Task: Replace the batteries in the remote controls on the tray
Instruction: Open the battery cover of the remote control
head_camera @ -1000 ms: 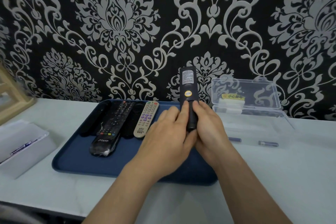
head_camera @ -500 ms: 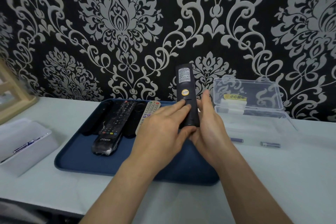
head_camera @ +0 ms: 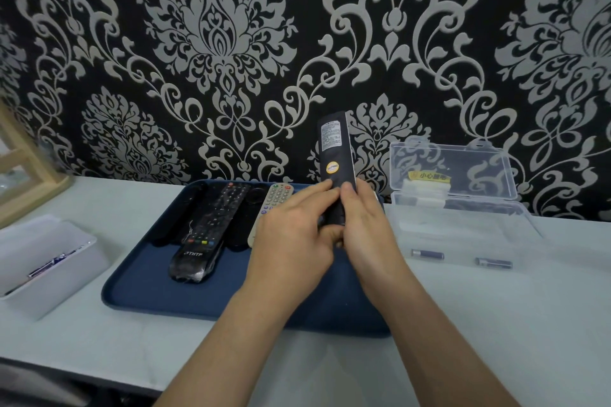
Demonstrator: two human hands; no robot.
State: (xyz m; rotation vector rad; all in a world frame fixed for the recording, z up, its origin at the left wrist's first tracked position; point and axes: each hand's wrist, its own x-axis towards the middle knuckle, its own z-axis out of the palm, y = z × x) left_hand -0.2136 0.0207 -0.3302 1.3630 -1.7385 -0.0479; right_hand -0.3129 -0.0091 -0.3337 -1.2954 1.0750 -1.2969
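Left hand [head_camera: 291, 241] and right hand [head_camera: 367, 235] both clasp the black remote [head_camera: 335, 155], back facing the camera, above the tray [head_camera: 139, 291] at its 1 o'clock corner; thumbs seemingly on the battery cover [head_camera: 334, 210], so next it needs sliding off

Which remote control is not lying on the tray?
The black remote held up by the left hand and right hand, white label and round yellow sticker facing the camera; the others lie flat on the blue tray.
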